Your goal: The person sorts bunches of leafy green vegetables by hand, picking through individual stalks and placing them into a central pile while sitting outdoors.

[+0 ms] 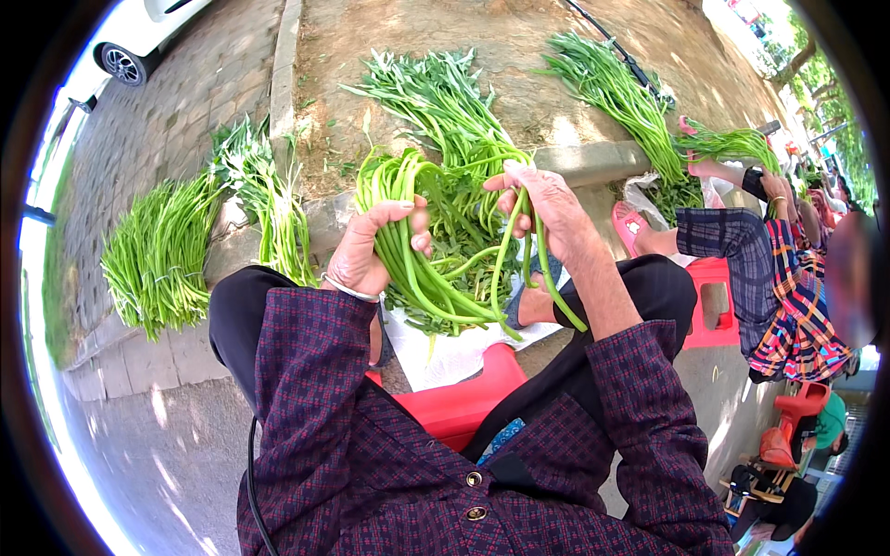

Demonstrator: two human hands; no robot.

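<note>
My left hand [363,248], with a pale bracelet at the wrist, is closed round a thick bunch of green leafy-vegetable stems [408,259], which look like water spinach; they curve down over my lap. To its right, my right hand [556,208] pinches a few stems [505,250] between thumb and fingers, their lower ends hanging loose. Between and below both hands lies a heap of loose leaves [464,218], partly hidden by the stems, above a white plastic sheet [436,357]. Straight ahead, a long leafy bunch [431,102] rests across the kerb.
Left stand a large tied bundle of stems [158,255] and a smaller bunch [283,222]. Another bunch [621,102] lies ahead right. At right, a seated co-worker [756,241] in a plaid top handles greens [728,144]. Beneath me is a red stool [464,403]; a white car [139,37] is parked far left.
</note>
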